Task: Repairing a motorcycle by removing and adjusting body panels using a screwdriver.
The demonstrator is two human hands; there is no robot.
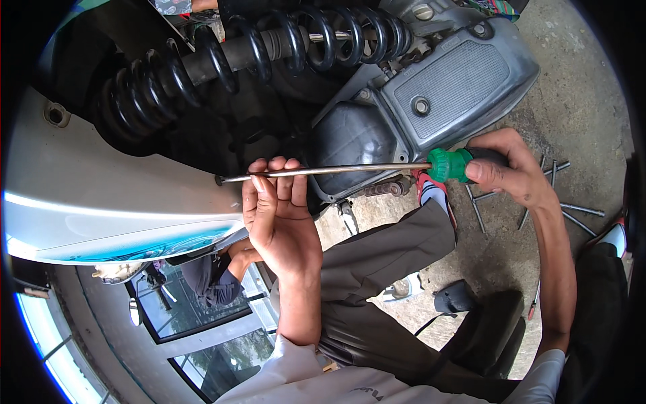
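Note:
A long screwdriver [363,168] with a green and black handle lies nearly level across the view. Its handle is wrapped by my right hand [508,168]. Near the tip, my left hand [282,209] pinches the metal shaft between thumb and fingers, palm turned up. The tip meets a small dark screw hole [219,180] at the edge of the silver and blue scooter body panel [121,182]; whether it sits in a screw cannot be made out. Beyond the shaft are the scooter's grey engine cover [457,81] and a black coil-spring shock absorber [256,54].
Several T-handle wrenches [555,178] lie on the concrete floor [572,81] at the right. A dark plastic part [454,296] rests on the floor near my legs. Another person's arm [242,259] shows below the panel, and a shoe [616,239] stands at the right edge.

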